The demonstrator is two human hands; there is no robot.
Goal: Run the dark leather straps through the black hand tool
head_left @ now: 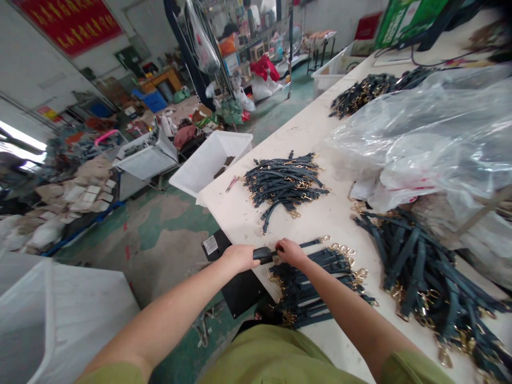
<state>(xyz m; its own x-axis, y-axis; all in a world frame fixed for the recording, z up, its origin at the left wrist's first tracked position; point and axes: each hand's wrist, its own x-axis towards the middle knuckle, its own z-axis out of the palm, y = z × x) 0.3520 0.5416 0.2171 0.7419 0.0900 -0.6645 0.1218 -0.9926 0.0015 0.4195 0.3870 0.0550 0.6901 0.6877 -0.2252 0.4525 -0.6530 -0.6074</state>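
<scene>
We find the left hand (242, 258) closed round one dark piece (262, 255), the right hand (292, 252) pinching its end, at the table's (232, 221) left edge. Alongside we count one strap row (294, 274); nearer the left corner, one strap pile (284, 178), bare tabletop (338, 210) on its right.

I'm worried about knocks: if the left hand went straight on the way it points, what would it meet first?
Beyond the dark object it already grips, the left hand would probably meet the right hand first, though depth is hard to judge from this single view.
</scene>
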